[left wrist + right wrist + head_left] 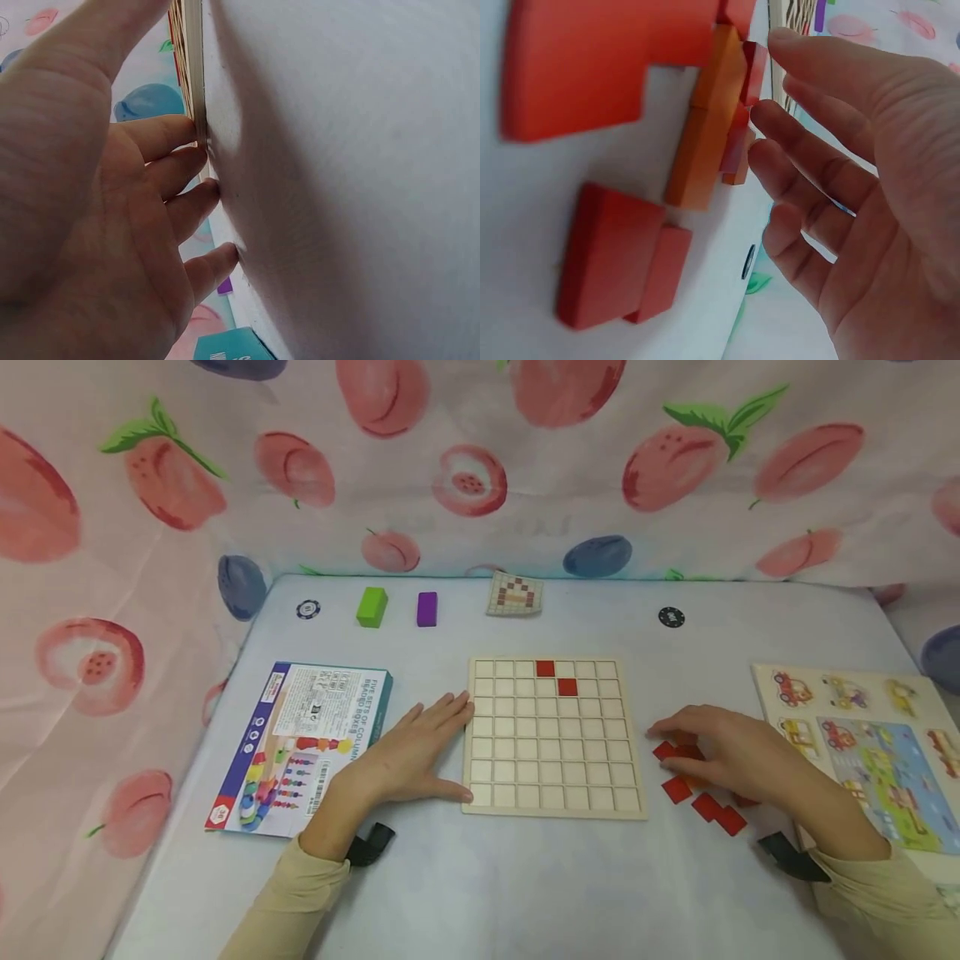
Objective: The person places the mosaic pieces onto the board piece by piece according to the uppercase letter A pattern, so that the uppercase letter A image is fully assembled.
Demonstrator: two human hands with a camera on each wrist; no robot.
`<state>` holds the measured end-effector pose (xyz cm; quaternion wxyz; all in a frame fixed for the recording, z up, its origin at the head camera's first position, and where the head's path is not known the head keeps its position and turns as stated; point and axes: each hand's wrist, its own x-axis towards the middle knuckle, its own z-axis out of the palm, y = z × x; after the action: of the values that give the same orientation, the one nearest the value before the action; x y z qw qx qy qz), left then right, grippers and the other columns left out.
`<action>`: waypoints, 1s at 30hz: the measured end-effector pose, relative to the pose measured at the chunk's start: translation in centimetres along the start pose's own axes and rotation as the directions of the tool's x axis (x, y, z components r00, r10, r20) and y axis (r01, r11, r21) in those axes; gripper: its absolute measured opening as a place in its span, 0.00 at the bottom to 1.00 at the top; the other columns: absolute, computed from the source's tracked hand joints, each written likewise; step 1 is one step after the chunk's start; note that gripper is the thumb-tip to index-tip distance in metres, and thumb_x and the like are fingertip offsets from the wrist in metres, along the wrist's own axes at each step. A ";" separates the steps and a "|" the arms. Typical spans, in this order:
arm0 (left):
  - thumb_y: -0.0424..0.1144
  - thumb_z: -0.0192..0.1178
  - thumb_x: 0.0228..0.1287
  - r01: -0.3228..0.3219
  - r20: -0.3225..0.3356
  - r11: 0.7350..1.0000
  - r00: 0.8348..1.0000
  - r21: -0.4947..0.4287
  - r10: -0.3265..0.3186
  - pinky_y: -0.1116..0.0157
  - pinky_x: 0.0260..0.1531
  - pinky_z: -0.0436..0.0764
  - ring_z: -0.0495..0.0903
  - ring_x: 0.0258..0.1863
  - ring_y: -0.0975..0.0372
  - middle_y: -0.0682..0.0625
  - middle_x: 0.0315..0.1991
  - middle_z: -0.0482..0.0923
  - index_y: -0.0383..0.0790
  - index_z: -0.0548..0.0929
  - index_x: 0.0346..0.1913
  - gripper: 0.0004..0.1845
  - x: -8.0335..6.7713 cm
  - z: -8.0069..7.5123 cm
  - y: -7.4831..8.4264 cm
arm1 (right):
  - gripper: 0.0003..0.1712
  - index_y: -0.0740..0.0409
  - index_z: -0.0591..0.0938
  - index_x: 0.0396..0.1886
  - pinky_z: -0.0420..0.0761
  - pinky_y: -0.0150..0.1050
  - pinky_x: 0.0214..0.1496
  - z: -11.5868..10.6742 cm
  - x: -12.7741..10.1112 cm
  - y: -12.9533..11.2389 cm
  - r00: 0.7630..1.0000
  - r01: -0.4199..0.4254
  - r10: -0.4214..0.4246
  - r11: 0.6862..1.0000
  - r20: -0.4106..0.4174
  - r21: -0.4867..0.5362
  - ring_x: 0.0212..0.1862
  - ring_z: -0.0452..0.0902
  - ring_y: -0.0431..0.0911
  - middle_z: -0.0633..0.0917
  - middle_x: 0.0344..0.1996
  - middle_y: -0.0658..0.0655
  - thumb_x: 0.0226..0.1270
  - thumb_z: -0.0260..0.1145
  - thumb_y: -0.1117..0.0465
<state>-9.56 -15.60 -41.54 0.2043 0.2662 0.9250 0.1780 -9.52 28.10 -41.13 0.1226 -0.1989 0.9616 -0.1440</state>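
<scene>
A pale wooden grid board (553, 739) lies in the middle of the table with two red square tiles (557, 677) set in its top rows. My left hand (420, 752) lies flat beside the board's left edge, fingers (174, 169) straight and touching the edge (196, 90). My right hand (720, 747) hovers over a loose pile of red and orange tiles (693, 785) right of the board. Its fingers (810, 157) are relaxed and close to the tiles (705, 127), holding nothing.
A toy box (300, 747) lies left of my left hand. A vehicle puzzle board (870, 743) sits at the right. At the back are a green block (371, 607), a purple block (427, 609), a pattern card (514, 594) and two dark discs (671, 617).
</scene>
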 end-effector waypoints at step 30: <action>0.64 0.78 0.56 -0.020 -0.011 1.000 1.000 0.007 0.020 0.40 0.87 0.48 0.45 0.90 0.49 0.46 0.89 0.45 0.39 0.54 0.86 0.64 -0.1 0.0 -0.3 | 0.19 0.43 0.91 0.51 0.84 0.33 0.39 0.7 0.2 0.1 0.992 0.055 -0.059 0.998 -0.109 -0.033 0.41 0.79 0.38 0.89 0.45 0.45 0.60 0.83 0.52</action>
<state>-9.60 -15.86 -41.69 0.1964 0.2752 0.9241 0.1781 -9.50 27.92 -41.84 0.0624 -0.2200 0.9629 -0.1435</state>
